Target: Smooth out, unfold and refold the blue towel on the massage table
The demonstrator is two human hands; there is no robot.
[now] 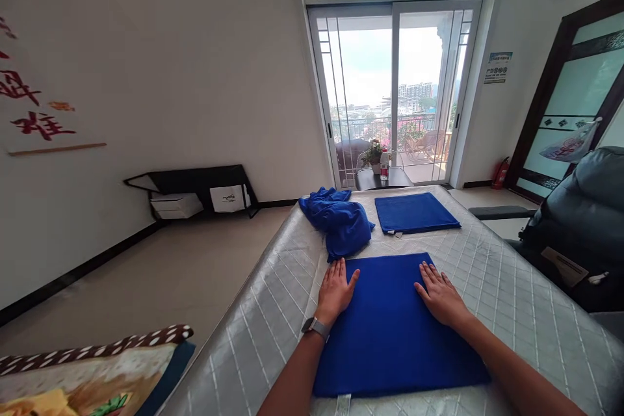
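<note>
A flat blue cloth point(390, 338), squared into a rectangle, lies in front of me on the quilted silver mattress point(273, 305). My left hand point(338, 289) rests flat along its left edge, fingers stretched out and thumb apart; a watch is on that wrist. On the right edge of the same cloth lies my right hand point(441, 294), palm down with fingers extended. Farther off, a second flat blue cloth point(416, 212) lies toward the right, a white tag at its near edge. Left of it sits a crumpled heap of blue cloth point(341, 220), just beyond my left fingertips.
A patterned blanket point(97, 377) is at the lower left. Beyond the mattress, a small table point(365, 178) holds a bottle point(385, 166) and a potted plant point(374, 153). A black chair point(585, 208) stands on the right; a low black rack point(195, 181) is by the left wall.
</note>
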